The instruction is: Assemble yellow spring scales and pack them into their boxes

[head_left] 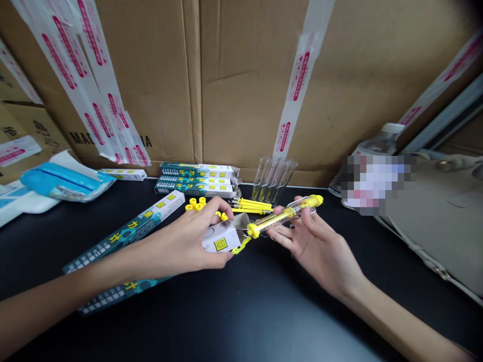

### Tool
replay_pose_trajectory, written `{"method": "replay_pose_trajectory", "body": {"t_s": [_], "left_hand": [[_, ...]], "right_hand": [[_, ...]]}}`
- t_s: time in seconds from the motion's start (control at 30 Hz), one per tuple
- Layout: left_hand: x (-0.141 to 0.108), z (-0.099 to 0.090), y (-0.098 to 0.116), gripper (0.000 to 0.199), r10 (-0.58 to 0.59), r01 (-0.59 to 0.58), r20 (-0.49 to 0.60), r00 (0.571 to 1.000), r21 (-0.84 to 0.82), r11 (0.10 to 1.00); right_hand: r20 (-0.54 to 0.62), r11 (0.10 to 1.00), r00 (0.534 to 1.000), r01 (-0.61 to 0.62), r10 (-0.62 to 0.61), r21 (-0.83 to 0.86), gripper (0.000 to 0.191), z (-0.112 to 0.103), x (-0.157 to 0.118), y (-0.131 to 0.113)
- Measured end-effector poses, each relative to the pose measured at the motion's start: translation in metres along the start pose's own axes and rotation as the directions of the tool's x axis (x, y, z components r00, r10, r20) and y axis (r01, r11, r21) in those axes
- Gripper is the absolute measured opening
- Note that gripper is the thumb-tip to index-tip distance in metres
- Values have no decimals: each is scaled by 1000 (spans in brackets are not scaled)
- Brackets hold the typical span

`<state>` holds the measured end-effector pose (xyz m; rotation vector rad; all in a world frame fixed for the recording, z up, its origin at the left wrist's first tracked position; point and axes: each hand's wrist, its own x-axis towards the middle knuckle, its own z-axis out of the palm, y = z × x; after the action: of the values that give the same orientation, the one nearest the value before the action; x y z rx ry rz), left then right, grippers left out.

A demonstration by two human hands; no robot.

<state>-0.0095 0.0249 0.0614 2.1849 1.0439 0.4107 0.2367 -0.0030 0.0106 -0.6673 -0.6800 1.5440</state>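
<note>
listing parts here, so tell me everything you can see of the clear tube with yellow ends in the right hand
The slim clear plastic-looking tube with yellow ends lies slantwise in the right hand, gripped near its higher end. A yellow piece shows inside. A round yellow cap sits at the lower end, beside the open printed cardboard box in the left hand; whether they touch is unclear.

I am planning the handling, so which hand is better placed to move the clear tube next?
Probably the right hand: it holds the clear tube, whose lower end points toward the box, while the left hand is busy gripping that box.
</note>
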Motion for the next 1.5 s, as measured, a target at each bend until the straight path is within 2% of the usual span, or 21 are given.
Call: {"method": "replay_pose_trajectory", "body": {"t_s": [0.2, 0.33, 0.5, 0.7, 0.83, 0.97, 1.13, 1.27, 1.5], "left_hand": [[0, 5, -3, 38, -20, 22, 69, 997, -31, 999], [-1, 9, -3, 40, -15, 17, 73, 997, -29, 999], [-1, 10, -5, 42, -28, 32, 68, 997, -60, 998], [0, 8, -4, 40, -34, 37, 64, 997, -41, 998], [-2, 6, -2, 40, -23, 23, 42, 999, -2, 1000], [-3, 8, -2, 40, -27, 29, 73, 997, -36, 999], [-3, 12, -6, 40, 1, 4, 82, 997, -52, 999], [-2, 12, -6, 41, 3, 1, 67, 998, -55, 998], [-2, 13, -4, 39, 1, 4, 70, 998, -73, 997]], "right_hand": [[13, 995, 996, 85, -84, -56, 23, 6, -6, 3], [42, 989, 995, 97, -93, -109, 23, 5, -8, 7], [89, 968, 981, 183, -169, -170, 21, 0, -6, 9], [94, 940, 968, 249, -233, -232, 18, -1, -6, 11], [110, 955, 974, 218, -199, -200, 17, -1, -6, 10], [76, 960, 977, 212, -201, -183, 17, 1, -8, 13], [94, 939, 979, 199, -180, -280, 20, 4, -14, 19], [118, 925, 987, 144, -109, -352, 24, 3, -15, 20], [109, 944, 993, 66, -32, -325, 26, 5, -14, 22]]}}
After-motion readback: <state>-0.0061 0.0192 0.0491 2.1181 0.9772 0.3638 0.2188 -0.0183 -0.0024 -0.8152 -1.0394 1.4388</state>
